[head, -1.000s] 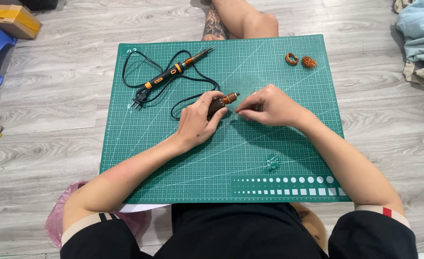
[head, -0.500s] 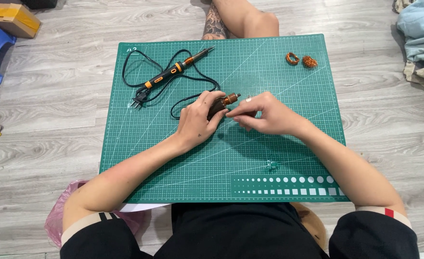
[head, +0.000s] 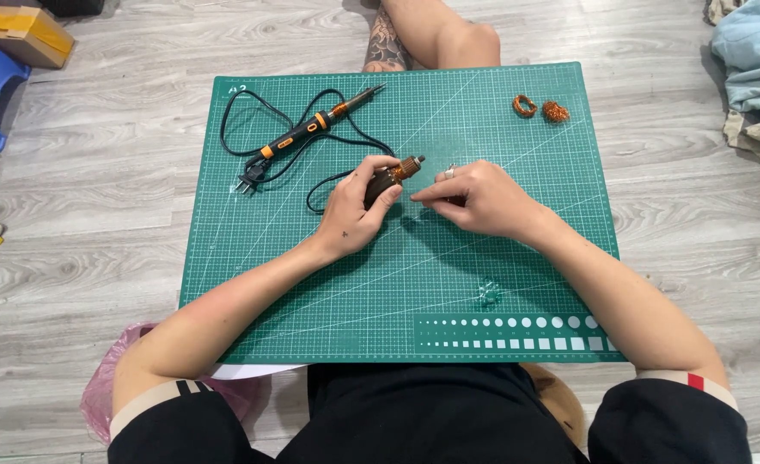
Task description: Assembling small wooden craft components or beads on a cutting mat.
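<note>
My left hand grips a small dark motor rotor with copper windings over the green cutting mat. My right hand is pinched just to the right of the rotor's tip, fingers closed together; whether a thin wire is between them I cannot tell. A ring shows on one right finger. A black and orange soldering iron with its black cord lies on the mat's far left part.
Two small copper wire coils lie at the mat's far right corner. A tiny clear piece rests near the mat's front. Another person's leg is beyond the mat. Blue stool, cardboard box, cloths and a pink bag lie on the wood floor.
My right hand has slid slightly left, closer to the rotor's tip. The left hand keeps the rotor in the same place.
</note>
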